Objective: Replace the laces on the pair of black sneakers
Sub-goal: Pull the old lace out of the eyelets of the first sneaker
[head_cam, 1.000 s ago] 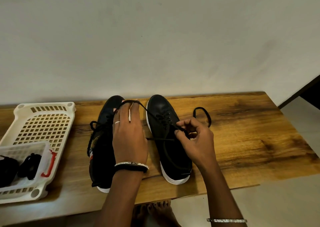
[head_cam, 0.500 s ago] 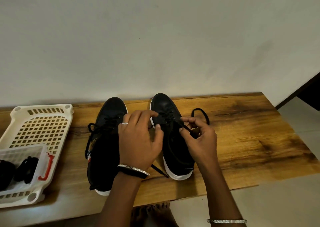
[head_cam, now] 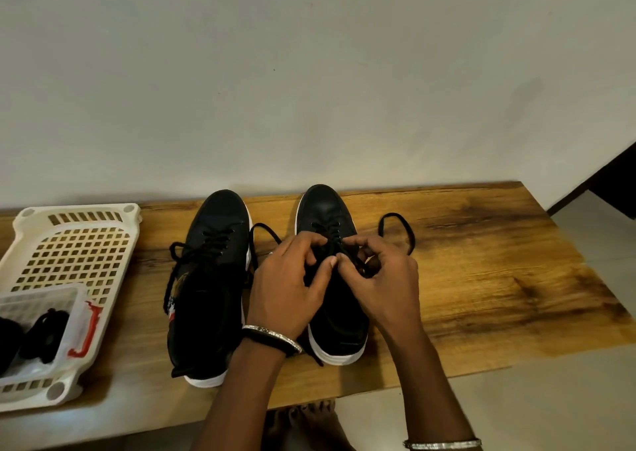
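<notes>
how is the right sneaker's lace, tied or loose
Loose: the left hand and right hand pinch the lace over the sneaker; its slack loop lies on the bench.

The left sneaker point(head_cam: 210, 278) stood beside the right sneaker point(head_cam: 323, 209) on the bench point(head_cam: 481, 278) — the basket point(head_cam: 79, 244) lay further left, a container point(head_cam: 77, 308) in it.

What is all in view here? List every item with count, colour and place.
sneakers: 2, black with white soles, side by side on the bench, toes toward the wall
laces: 2, black, one threaded in each sneaker, ends loose
bench: 1, brown wood, against the wall
tray: 1, cream, perforated, bench's left end
box: 1, clear with red latch, in the tray, holding black items
wall: 1, pale, behind the bench
floor: pale, at right
bracelets: 2, silver, one per arm
feet: bare, below the bench's near edge
left hand, right hand: both pinch the right sneaker's lace
</notes>
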Motion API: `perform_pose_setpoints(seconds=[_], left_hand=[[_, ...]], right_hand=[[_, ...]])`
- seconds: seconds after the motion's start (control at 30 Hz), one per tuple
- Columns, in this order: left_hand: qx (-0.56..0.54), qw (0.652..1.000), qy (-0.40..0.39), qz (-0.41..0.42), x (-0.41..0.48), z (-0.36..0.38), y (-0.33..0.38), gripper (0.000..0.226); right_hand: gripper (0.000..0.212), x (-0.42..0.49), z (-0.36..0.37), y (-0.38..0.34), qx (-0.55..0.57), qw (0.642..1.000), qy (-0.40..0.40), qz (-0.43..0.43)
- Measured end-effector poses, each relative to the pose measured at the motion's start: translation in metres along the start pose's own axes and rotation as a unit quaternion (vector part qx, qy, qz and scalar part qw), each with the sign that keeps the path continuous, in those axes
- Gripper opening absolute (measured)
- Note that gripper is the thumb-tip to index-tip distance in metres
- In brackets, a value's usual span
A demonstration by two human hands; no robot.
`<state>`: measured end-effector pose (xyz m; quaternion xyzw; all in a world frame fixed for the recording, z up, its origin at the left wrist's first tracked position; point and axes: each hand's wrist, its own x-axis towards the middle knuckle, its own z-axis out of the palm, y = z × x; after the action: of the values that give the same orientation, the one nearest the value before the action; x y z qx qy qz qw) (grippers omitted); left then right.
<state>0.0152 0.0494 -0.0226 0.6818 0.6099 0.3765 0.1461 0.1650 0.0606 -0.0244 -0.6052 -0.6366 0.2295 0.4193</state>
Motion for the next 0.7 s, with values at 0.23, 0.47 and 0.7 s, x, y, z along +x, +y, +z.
perform_pose_setpoints(seconds=[0.23, 0.47, 0.7], left_hand=[[-0.029, 0.999, 0.014, -0.039, 0.002, 0.002, 0.002, 0.026], [-0.003, 1.0, 0.014, -0.016, 0.0, 0.004, 0.005, 0.021], [0.114, 0.993, 0.035, -0.026, -0.002, 0.009, 0.021, 0.016]], right_hand=[[0.008, -0.003, 0.008, -0.005, -0.074, 0.994, 0.071, -0.026], [0.014, 0.001, 0.0, -0.015, 0.305, 0.922, -0.033, 0.237], [0.012, 0.0, -0.002, -0.013, 0.25, 0.951, -0.039, 0.18]])
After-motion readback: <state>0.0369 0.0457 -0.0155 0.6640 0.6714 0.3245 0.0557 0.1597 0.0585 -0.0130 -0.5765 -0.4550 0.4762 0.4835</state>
